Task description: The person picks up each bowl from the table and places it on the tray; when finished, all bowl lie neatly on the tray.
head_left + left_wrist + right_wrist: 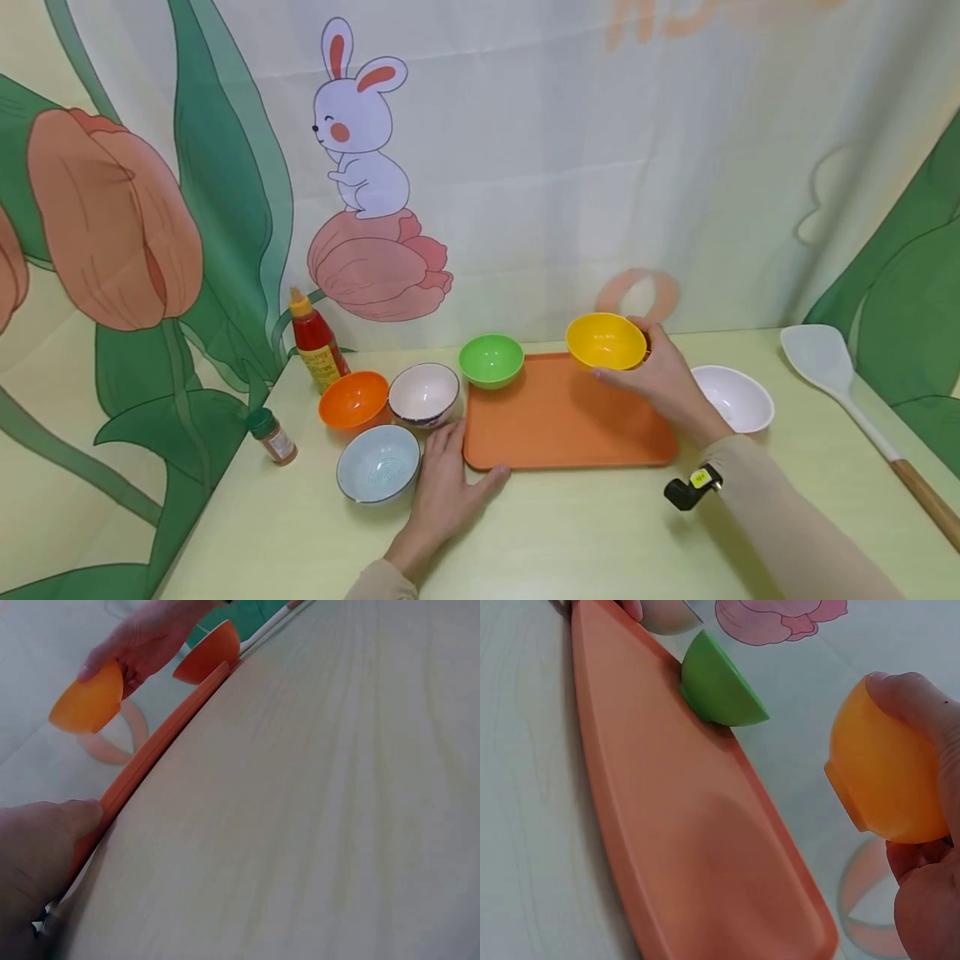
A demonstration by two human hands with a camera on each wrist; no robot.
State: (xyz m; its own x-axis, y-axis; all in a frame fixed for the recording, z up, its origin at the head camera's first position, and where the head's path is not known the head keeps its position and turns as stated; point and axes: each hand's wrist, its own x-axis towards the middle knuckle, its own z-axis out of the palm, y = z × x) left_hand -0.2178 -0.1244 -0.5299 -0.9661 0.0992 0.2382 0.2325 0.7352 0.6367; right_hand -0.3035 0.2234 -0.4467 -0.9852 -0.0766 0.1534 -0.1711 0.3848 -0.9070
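Note:
My right hand (660, 379) grips a yellow bowl (604, 340) by its right side, thumb near the rim. The bowl is held above the back right part of an orange tray (555, 442), its base off the tray in the right wrist view. Inside the tray's back left corner sits a green bowl (491, 362), seen also in the right wrist view. My left hand (444, 492) lies at the tray's front left corner, fingers extended along the left side and thumb touching the front edge. Its fingers are out of sight in the left wrist view.
Left of the tray stand an orange bowl (354, 400), a white dark-rimmed bowl (424, 393) and a pale blue bowl (378, 465). A red sauce bottle (318, 346) and a green-capped jar (272, 436) are farther left. A white-lined bowl (733, 398) and a spatula (847, 387) lie right.

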